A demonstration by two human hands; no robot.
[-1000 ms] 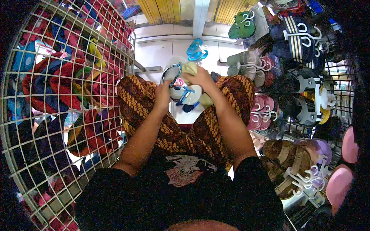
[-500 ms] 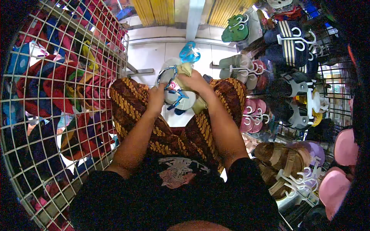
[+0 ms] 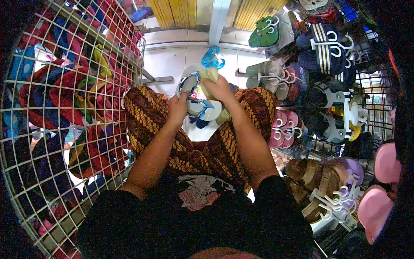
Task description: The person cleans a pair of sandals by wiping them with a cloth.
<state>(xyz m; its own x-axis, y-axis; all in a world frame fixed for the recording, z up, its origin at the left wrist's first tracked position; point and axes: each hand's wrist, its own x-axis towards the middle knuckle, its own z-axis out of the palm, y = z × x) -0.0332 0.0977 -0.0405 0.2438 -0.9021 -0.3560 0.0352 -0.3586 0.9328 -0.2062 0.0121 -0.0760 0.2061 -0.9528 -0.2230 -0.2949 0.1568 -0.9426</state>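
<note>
The person is sitting with both forearms reaching forward over knees in brown-and-gold patterned trousers (image 3: 146, 116), the two hands close together above the white tiled floor (image 3: 168, 60). The left hand (image 3: 177, 108) is curling its fingers around the edge of a pair of flip-flops (image 3: 210, 111), gripping them tightly just beyond the knees. The right hand (image 3: 220, 88) is closing on a pale yellowish cloth (image 3: 210, 75) and pressing it against the upper flip-flop. The flip-flops are showing smooth white rubbery soles, thin blue straps and a small colourful print too blurred to read. A glossy blue plastic hanger (image 3: 212, 58) is lying just past them. A white wire grid rack (image 3: 113, 139) is standing along the left; navy striped slides (image 3: 327, 41) and brown strapped sandals (image 3: 315, 177) are hanging at the right.
</note>
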